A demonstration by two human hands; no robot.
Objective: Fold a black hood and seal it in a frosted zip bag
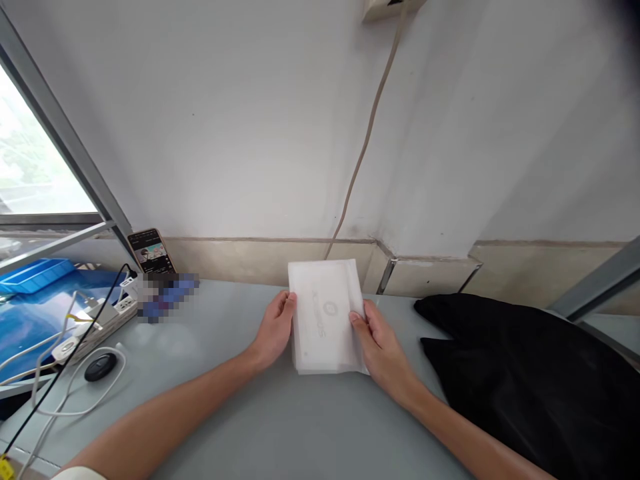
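Observation:
A white rectangular packet (325, 340) in a translucent, frosted wrapping stands between my hands above the grey table (240, 427). Faint grey lettering and a round mark show on its face. My left hand (274, 328) grips its left edge, thumb on the front. On the right edge, my right hand (383, 347) holds the wrapping with the thumb over the face. The fingers behind the packet are partly hidden.
Black cloth (530, 380) lies at the right. At the left are a lit phone (151, 252) propped upright, a power strip (107, 327) with cables, a black oval object (101, 367) and a blue tray (37, 275). A wall with a hanging cable (367, 133) rises behind.

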